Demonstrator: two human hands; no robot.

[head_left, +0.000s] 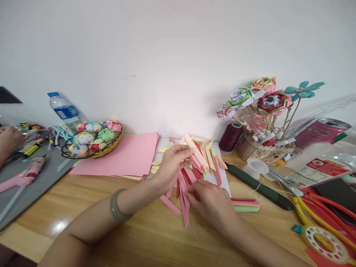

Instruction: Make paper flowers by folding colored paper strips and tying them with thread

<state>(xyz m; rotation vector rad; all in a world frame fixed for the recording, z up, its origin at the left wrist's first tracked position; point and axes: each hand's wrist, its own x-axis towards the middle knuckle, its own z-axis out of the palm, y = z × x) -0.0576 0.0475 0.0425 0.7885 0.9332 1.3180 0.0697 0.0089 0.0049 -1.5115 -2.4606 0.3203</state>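
Note:
A loose heap of folded paper strips (211,157) in pink, red, peach, yellow and green lies in front of me, partly on a white sheet (224,182). My left hand (174,163), with a green bangle (118,205) on the wrist, pinches folded strips at the heap's near side; a peach strip (196,150) shows by its fingertips. Just to the right, my right hand (210,198) has curled fingers closed at the pink strips (183,200), which hang toward the table. Its fingertips are partly hidden. A thin thread (197,233) lies below.
Coloured paper sheets (119,155) and a basket of paper flowers (94,139) are on the left. Beyond them, another person's hand (11,139) is above a grey mat (52,181). A flower pot (256,150), thread spool (231,138), dark green tool (258,187) and scissors (319,218) crowd the right.

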